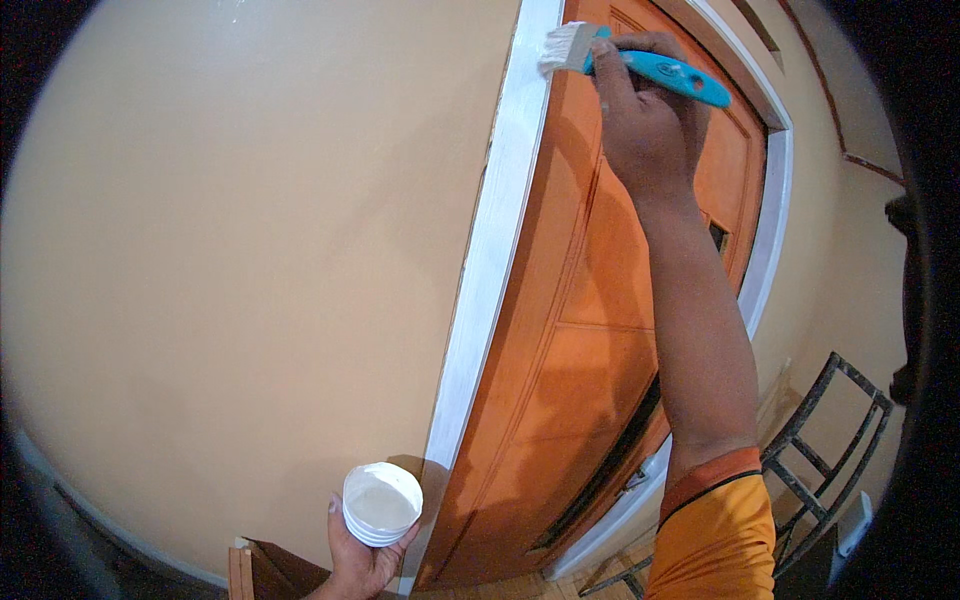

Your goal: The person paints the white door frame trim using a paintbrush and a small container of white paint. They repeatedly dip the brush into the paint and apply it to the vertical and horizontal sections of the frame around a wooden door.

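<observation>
Gripping the brush near the ferrule, like the right hand is, bristles at the white door frame, should help control. Left hand grips the white cup lower down; I'd load lightly, avoiding the orange door.

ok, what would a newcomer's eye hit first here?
The orange door, right of centre in its white frame. Next, the blue brush up top, held in the right hand, white bristles at the frame's left upright. Then the white cup in the left hand, low, left of centre.
</observation>
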The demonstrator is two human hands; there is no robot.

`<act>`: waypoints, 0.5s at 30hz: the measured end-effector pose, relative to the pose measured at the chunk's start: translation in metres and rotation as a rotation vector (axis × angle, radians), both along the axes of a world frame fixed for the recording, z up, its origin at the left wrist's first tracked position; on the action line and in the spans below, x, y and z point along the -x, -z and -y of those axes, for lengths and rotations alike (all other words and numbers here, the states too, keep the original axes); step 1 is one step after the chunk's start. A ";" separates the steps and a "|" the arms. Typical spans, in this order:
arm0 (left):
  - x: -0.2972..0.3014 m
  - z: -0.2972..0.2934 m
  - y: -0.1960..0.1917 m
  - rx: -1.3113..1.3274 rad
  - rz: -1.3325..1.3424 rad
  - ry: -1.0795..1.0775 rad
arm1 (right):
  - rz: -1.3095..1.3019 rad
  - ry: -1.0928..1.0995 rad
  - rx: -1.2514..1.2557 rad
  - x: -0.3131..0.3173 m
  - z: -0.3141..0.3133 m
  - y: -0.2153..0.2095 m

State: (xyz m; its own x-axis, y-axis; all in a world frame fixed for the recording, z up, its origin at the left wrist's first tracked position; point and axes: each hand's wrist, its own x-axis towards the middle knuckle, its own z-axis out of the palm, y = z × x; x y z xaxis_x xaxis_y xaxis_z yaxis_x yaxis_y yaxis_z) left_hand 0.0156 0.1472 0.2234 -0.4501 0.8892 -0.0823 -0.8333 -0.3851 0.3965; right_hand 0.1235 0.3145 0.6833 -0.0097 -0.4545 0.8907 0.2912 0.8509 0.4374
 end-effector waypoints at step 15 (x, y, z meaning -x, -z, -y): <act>0.013 -0.012 0.016 -0.105 0.056 0.046 | 0.455 0.783 -0.167 -0.038 0.027 0.166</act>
